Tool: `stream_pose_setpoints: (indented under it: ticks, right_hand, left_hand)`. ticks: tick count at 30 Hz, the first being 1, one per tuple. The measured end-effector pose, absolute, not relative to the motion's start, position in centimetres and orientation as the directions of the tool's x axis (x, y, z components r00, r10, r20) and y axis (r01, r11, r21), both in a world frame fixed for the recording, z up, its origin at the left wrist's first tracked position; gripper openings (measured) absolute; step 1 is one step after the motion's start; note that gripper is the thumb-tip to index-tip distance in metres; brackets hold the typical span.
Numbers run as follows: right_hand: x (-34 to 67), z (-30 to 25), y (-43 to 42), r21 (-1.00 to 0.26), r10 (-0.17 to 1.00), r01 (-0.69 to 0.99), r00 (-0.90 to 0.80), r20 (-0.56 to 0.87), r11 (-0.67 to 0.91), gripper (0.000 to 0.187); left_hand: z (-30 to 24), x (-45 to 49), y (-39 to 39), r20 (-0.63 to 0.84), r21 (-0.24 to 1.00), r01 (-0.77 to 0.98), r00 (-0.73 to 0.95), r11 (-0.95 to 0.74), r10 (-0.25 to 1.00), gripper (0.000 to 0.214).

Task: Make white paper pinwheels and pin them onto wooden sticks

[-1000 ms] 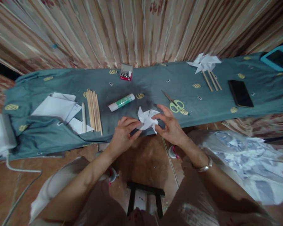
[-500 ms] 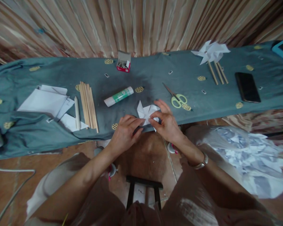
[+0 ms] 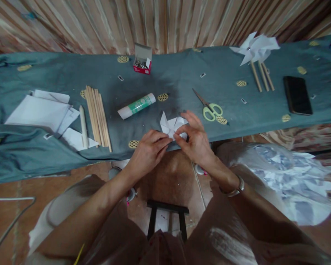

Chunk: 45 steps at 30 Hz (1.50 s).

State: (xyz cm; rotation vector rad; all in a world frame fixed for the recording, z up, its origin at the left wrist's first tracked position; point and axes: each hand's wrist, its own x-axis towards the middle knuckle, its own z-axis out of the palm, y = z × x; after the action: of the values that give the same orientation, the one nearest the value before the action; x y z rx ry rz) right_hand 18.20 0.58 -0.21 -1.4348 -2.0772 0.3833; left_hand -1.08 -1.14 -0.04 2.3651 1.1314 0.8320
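A small white paper pinwheel point(image 3: 168, 125) lies at the front edge of the cloth-covered table, its blades partly folded up. My left hand point(image 3: 150, 149) pinches its near left edge between thumb and fingers. With thumb and index finger, my right hand point(image 3: 195, 141) grips the pinwheel near its middle, the other fingers reaching over its right side. The fingers hide part of the paper. Beyond the hands lie a glue stick point(image 3: 138, 106) with a green label and a pair of scissors point(image 3: 209, 109) with light green handles.
Several wooden sticks point(image 3: 97, 117), a white pen-like tool point(image 3: 84, 127) and paper sheets point(image 3: 38, 114) lie left. An open red box of metal pins point(image 3: 142, 64) stands at the back. Finished pinwheels point(image 3: 256, 48) and a phone point(image 3: 297, 95) lie right. A bag of paper pieces point(image 3: 289, 180) sits below.
The view has shifted slightly, so the table items appear higher and spread outward. My left fingers have closed more tightly together at the pinwheel's edge; the right hand keeps its grip.
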Motion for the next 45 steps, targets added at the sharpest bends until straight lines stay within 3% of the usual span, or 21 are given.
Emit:
stream_pose_setpoints:
  ticks: [18,30,45]
  right_hand:
    - [18.41,-0.41,0.65,-0.553,0.925,0.745,-0.257,0.278,0.373,0.016]
    - [18.34,-0.7,0.53,-0.572,0.902,0.706,-0.246,0.355,0.418,0.012]
    - [18.36,-0.57,0.27,-0.55,0.913,0.73,-0.296,0.281,0.406,0.019]
  left_hand:
    - [-0.17,-0.93,-0.92,0.362,0.552,0.567,0.497,-0.611,0.789,0.025]
    - [-0.46,-0.85,-0.98,0.417,0.525,0.56,0.487,-0.641,0.768,0.022]
    - [-0.48,-0.84,-1.01,0.412,0.547,0.545,0.486,-0.636,0.771,0.022]
